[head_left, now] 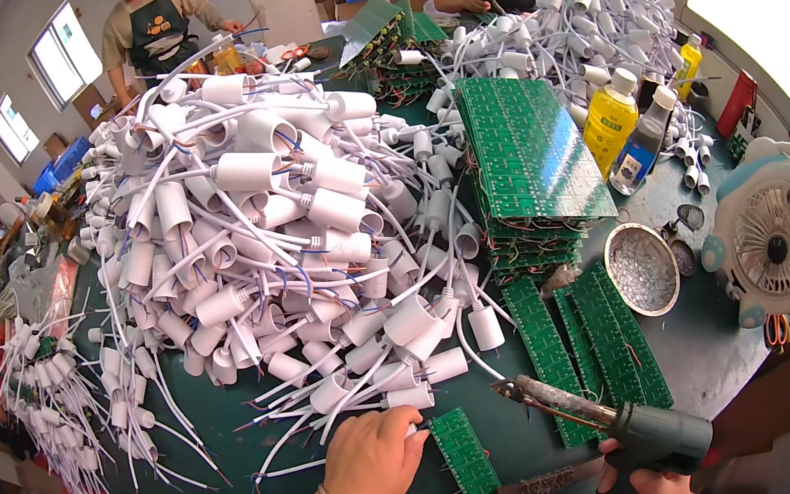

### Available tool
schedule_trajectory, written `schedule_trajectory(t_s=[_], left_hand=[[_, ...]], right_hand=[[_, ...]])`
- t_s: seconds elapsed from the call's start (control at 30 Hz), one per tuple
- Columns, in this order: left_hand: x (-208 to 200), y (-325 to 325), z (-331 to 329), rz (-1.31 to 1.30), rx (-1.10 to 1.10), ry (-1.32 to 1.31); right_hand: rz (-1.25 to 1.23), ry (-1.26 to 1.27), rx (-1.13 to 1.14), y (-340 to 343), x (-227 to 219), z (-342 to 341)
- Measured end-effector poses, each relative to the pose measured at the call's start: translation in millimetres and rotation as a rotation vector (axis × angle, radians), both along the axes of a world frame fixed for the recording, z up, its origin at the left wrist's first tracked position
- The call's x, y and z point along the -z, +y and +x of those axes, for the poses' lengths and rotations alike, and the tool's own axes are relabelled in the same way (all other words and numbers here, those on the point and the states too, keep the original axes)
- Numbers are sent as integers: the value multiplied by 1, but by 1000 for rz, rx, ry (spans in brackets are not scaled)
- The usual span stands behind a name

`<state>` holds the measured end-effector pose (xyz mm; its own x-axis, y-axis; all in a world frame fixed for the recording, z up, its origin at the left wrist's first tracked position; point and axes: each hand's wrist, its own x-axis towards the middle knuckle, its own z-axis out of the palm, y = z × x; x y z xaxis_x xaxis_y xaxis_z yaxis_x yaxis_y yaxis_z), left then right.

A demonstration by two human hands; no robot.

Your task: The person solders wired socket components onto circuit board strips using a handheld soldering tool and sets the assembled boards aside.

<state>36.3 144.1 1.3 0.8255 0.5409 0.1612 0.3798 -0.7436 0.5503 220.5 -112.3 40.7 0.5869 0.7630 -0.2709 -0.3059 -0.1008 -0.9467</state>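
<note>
My left hand (373,464), with a metal bangle at the wrist, is closed with thumb and fingers pinched on a white piece, seemingly a cable end; most of it is hidden. Right beside its fingertips lies a narrow green circuit board strip (467,469). In my right hand (652,492) is a dark green soldering gun (659,437), its long metal barrel pointing up and left over the table. The gun's tip is near a white cable and apart from the strip. A dark flat bar (549,482) lies between the strip and my right hand.
A big heap of white lamp sockets with cables (261,225) fills the middle. Beyond the gun are more circuit board strips (620,337), a tall board stack (528,152), a round bowl (642,269), bottles (612,120) and a fan (777,234). Two people are across the table.
</note>
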Motion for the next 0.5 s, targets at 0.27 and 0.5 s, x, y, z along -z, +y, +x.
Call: schedule_trajectory(t_s=[0.27,0.5], left_hand=[[-6,4,5,6,-1,47],[-10,7,8,-58,-9,50]], right_hand=[[-132,73,-155,11,11,-9],[-119,-99,-206,18,15,-17]])
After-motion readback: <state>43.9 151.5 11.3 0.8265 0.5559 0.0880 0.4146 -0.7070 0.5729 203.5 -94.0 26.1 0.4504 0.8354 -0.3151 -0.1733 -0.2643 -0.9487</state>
